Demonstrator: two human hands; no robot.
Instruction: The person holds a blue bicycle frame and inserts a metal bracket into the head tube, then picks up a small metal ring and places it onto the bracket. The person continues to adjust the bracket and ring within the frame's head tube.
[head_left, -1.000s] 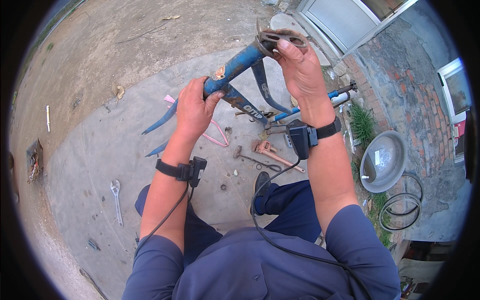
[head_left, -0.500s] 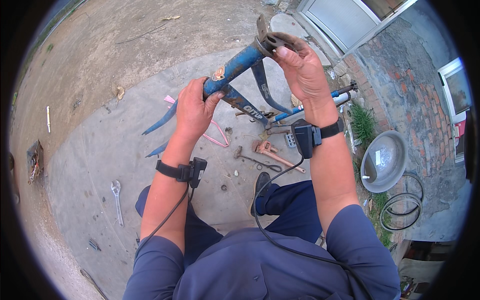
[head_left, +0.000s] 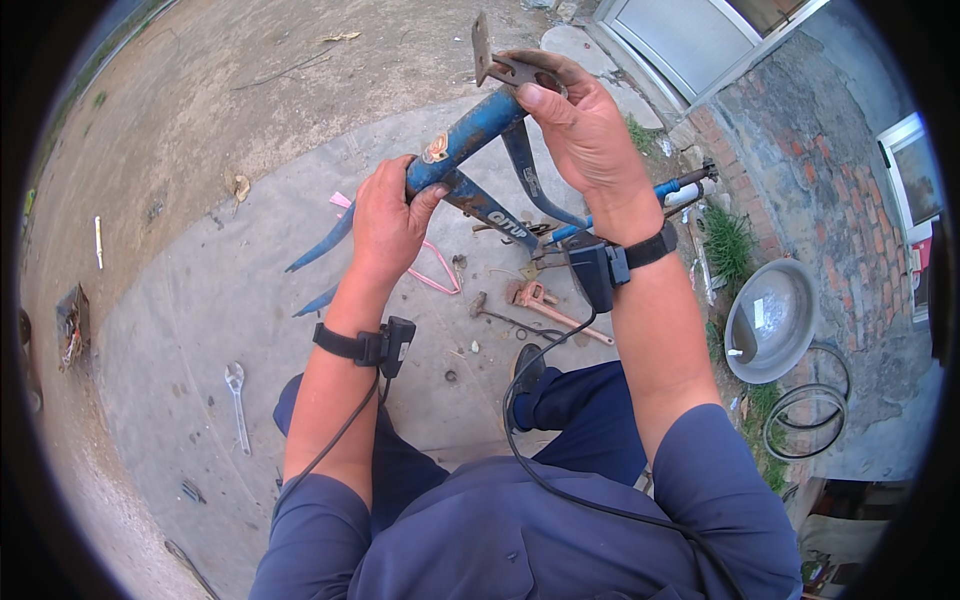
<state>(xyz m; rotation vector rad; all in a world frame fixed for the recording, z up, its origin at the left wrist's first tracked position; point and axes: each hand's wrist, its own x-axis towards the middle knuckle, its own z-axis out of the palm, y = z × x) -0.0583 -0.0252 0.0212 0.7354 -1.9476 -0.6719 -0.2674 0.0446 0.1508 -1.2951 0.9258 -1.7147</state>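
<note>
A blue, rust-marked bicycle frame (head_left: 468, 133) is held up in front of me, its thick head tube slanting from lower left to upper right. My left hand (head_left: 388, 212) is wrapped round the tube's lower end, where blue fork blades (head_left: 325, 242) stick out beyond it. At the upper end, my right hand (head_left: 585, 125) grips a rusty metal bracket (head_left: 517, 72) between thumb and fingers. The bracket has a slotted flat part and an upright plate. My right fingers partly hide where it meets the tube.
On the concrete lie an adjustable wrench (head_left: 238, 405), a pipe wrench (head_left: 560, 312), a hammer (head_left: 480, 304) and pink strap (head_left: 437, 272). To the right are a metal basin (head_left: 770, 322), some rings (head_left: 808, 420) and a brick wall (head_left: 835, 215). A small box (head_left: 72, 328) stands at far left.
My right hand has moved slightly left with the bracket, which has swung round so its upright plate points further left. My left hand and the frame have hardly moved.
</note>
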